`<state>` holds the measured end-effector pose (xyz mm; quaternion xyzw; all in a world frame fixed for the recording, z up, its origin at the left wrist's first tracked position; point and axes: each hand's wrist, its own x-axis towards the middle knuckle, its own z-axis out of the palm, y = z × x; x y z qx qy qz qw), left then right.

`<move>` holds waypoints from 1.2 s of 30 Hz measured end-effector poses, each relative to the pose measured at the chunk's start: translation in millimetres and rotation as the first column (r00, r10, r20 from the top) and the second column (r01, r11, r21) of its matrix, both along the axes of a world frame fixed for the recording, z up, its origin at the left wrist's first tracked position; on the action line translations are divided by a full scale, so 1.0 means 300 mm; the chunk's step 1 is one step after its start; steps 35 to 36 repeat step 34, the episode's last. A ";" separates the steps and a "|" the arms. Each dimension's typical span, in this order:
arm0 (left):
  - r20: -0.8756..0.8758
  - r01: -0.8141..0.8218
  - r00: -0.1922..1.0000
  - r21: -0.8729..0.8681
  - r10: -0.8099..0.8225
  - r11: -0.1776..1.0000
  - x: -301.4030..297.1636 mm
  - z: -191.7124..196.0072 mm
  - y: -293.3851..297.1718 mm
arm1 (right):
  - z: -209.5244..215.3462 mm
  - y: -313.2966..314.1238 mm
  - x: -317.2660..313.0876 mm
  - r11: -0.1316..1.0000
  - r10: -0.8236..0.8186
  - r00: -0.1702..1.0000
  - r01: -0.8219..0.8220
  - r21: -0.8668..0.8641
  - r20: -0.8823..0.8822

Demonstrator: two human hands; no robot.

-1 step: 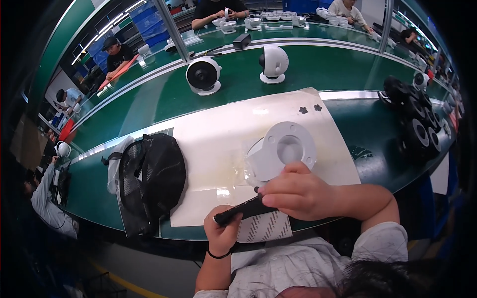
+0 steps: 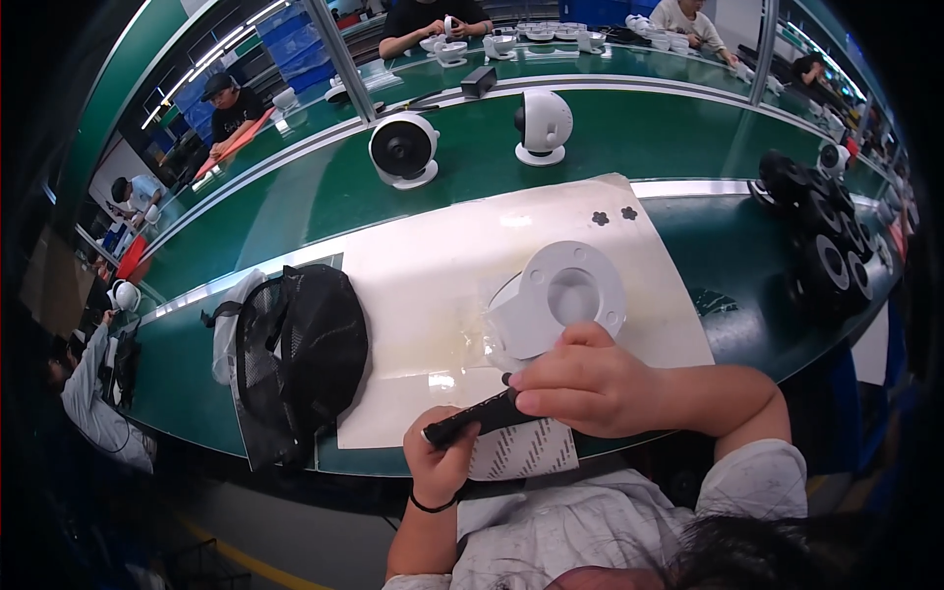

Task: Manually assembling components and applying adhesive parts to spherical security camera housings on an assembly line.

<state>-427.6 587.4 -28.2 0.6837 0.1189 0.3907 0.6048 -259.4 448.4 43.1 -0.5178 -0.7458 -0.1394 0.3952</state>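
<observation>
My left hand [image 2: 440, 457] is closed on the left end of a folded black strip [image 2: 489, 417], dotted with small marks along its edge. At its right end, my right hand [image 2: 592, 385] pinches the strip between thumb and fingers. A white sheet with a diagonal printed pattern [image 2: 531, 450] hangs below the strip, over the bench edge; whether it is the strip's backing I cannot tell. Just beyond my right hand lies a white plastic housing [image 2: 531, 329] with a round recess and small round pads on its rim. It rests on a cream mat [image 2: 413, 295].
Two small black flower-shaped pieces [image 2: 601, 218] lie on the mat's far right. A black mesh bag [image 2: 324, 339] sits left. Two white round-headed devices [image 2: 543, 128] stand beyond the mat. Black round parts [image 2: 831, 256] are piled right. Several people work at farther benches.
</observation>
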 end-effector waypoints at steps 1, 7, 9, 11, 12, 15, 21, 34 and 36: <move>-0.002 -0.002 1.000 -0.004 0.002 1.000 0.000 -0.002 0.002 | -0.010 0.006 -0.002 1.000 -0.014 1.000 0.014 0.005 0.014; 0.026 0.024 0.999 -0.031 -0.023 0.999 -0.014 0.005 0.036 | -0.005 0.046 -0.026 1.000 0.005 0.997 -0.004 0.004 -0.074; 0.016 0.076 0.997 -0.026 -0.075 0.997 -0.023 -0.007 0.046 | 0.001 0.057 -0.032 1.000 0.022 0.999 -0.022 -0.019 -0.030; 0.018 0.064 0.998 -0.009 -0.064 0.998 -0.025 -0.007 0.049 | 0.003 0.059 -0.038 0.999 0.028 1.000 -0.027 -0.044 0.013; 0.019 0.048 0.999 0.010 -0.048 0.999 -0.026 -0.007 0.051 | 0.001 0.057 -0.042 0.994 0.076 0.997 -0.073 -0.079 0.032; -0.038 0.011 0.999 -0.053 -0.013 0.999 -0.034 -0.003 0.063 | 0.010 0.045 -0.046 0.979 0.167 0.983 -0.157 -0.128 0.076; -0.042 0.007 0.999 -0.042 -0.008 0.999 -0.056 0.000 0.088 | 0.052 0.086 0.143 0.966 -0.222 0.849 0.258 0.009 -0.480; -0.049 0.014 0.999 -0.066 -0.017 0.998 -0.086 -0.011 0.133 | 0.058 0.136 0.138 0.968 -0.251 0.759 0.199 -0.153 -0.601; -0.049 0.014 0.999 -0.066 -0.017 0.998 -0.086 -0.011 0.133 | 0.058 0.136 0.138 0.968 -0.251 0.759 0.199 -0.153 -0.601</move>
